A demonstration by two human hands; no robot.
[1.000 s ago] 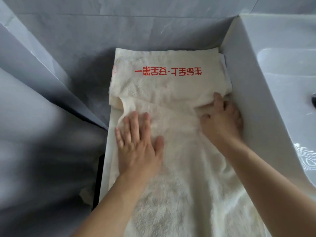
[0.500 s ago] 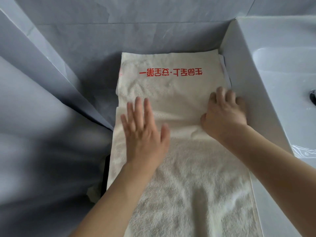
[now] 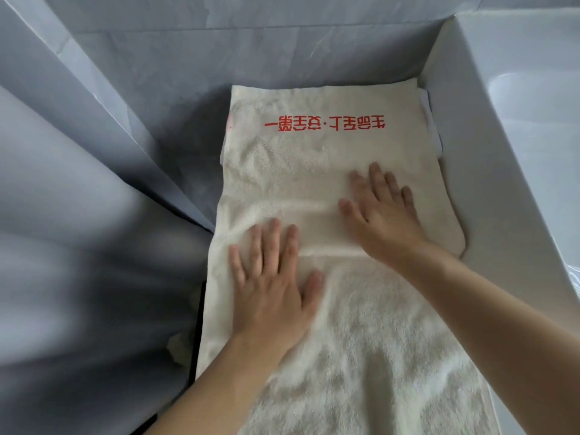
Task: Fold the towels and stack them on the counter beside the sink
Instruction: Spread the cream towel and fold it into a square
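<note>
Now smoothing step: left hand [image 3: 270,290] and right hand [image 3: 383,215] flat, fingers spread, pressing cream towel [image 3: 314,158] on counter beside sink [image 3: 518,120]. Next likely: fold near end over, edges aligned.

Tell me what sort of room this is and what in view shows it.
Most likely a bathroom. A white sink stands at the right, grey marble-look wall tiles rise behind, and a cream towel with red lettering lies beside the sink under the flat left hand and right hand.
</note>
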